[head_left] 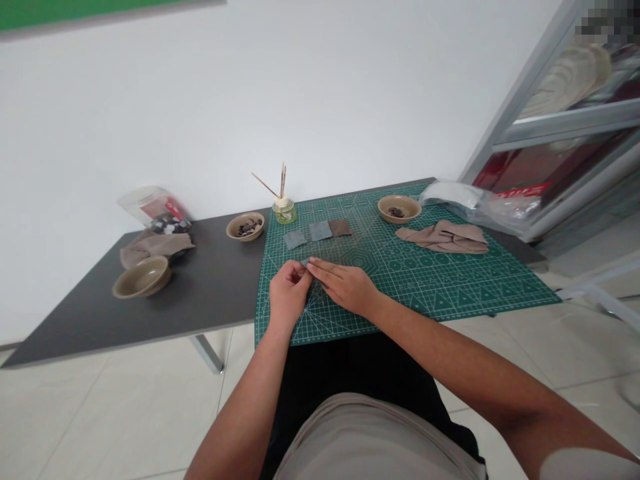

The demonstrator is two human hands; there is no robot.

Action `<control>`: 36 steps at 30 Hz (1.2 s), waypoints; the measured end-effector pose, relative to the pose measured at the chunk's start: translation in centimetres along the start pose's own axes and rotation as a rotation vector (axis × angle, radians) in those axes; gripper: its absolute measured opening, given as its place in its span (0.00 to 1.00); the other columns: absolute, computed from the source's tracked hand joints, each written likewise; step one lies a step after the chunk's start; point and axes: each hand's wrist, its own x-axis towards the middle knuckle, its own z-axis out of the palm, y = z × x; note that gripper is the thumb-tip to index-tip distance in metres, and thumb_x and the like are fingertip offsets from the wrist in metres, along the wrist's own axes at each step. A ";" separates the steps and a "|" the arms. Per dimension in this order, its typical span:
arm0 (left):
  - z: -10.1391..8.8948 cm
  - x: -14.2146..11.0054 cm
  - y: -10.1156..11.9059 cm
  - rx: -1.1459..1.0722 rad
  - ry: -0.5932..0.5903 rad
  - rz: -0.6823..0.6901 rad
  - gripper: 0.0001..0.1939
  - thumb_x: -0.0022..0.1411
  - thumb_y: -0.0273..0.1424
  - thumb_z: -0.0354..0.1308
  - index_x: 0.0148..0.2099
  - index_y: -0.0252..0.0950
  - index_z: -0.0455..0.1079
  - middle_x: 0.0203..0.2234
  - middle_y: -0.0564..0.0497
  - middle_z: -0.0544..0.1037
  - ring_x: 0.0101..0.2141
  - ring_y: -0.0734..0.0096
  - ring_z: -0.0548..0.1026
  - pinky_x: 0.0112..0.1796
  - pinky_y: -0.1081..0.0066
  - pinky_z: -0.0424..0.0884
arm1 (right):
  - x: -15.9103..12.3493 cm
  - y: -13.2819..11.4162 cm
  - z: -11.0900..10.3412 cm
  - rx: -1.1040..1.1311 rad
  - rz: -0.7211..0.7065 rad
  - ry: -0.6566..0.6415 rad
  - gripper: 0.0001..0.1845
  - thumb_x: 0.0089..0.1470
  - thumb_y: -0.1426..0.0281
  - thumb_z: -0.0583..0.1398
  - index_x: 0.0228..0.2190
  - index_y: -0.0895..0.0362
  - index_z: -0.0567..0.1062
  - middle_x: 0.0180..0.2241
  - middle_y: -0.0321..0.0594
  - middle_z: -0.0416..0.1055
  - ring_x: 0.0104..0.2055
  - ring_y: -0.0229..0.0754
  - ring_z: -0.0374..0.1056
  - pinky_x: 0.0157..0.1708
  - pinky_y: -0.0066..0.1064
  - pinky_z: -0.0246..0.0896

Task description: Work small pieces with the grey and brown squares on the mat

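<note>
Head view: both hands (347,288) pinch a blue-grey patch (305,263); two bowls (400,219) hold small dark pieces (397,212).

Quantities: one counter (210,287), one green cutting mat (450,287), three tan bowls (141,279) (231,231) (399,219), one small bottle (285,211), two crumpled brown cloths (163,245) (445,237), two clear plastic packages (145,202) (470,202). Flat squares on the mat: two blue-gray squares (295,240) (321,231), one brown square (341,228). Hands (290,288) (350,287): two, with one blue-gray piece (305,263) between them.

Head view, single: set behind and above hands (350,290), facing forward and down; bench (210,293) at middle range, white wall (210,100) beyond.
</note>
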 end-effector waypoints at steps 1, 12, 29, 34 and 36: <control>0.0 0.0 0.0 0.003 0.003 0.007 0.10 0.56 0.30 0.60 0.25 0.38 0.62 0.18 0.59 0.63 0.21 0.78 0.60 0.25 0.75 0.57 | 0.0 0.0 0.0 0.001 -0.003 -0.004 0.25 0.61 0.78 0.53 0.59 0.59 0.68 0.60 0.47 0.67 0.61 0.42 0.66 0.57 0.36 0.68; 0.1 0.1 -0.2 -0.065 0.000 0.008 0.13 0.55 0.30 0.61 0.25 0.38 0.59 0.18 0.60 0.62 0.21 0.78 0.60 0.25 0.75 0.57 | 0.1 -0.3 0.0 0.038 0.063 -0.027 0.25 0.62 0.77 0.52 0.60 0.58 0.67 0.60 0.47 0.67 0.59 0.44 0.68 0.55 0.36 0.69; 0.1 0.3 -0.6 -0.120 -0.052 -0.006 0.10 0.57 0.32 0.61 0.27 0.38 0.63 0.20 0.58 0.69 0.23 0.76 0.65 0.27 0.74 0.60 | 0.2 0.0 -0.1 0.103 0.121 -0.020 0.27 0.62 0.77 0.51 0.61 0.58 0.65 0.60 0.46 0.67 0.59 0.42 0.68 0.56 0.36 0.68; 0.1 0.3 -0.6 -0.129 -0.049 -0.010 0.10 0.57 0.34 0.62 0.28 0.38 0.65 0.21 0.58 0.69 0.24 0.76 0.66 0.28 0.74 0.61 | 0.2 0.0 -0.1 0.096 0.183 -0.031 0.26 0.62 0.76 0.51 0.61 0.61 0.65 0.56 0.49 0.72 0.55 0.44 0.72 0.53 0.37 0.72; 0.1 0.2 -0.6 -0.133 -0.044 -0.010 0.11 0.57 0.35 0.62 0.27 0.38 0.64 0.21 0.58 0.68 0.24 0.76 0.65 0.28 0.74 0.61 | 0.2 -0.1 -0.1 0.093 0.193 -0.028 0.26 0.61 0.76 0.51 0.60 0.62 0.66 0.56 0.49 0.72 0.55 0.45 0.72 0.53 0.37 0.71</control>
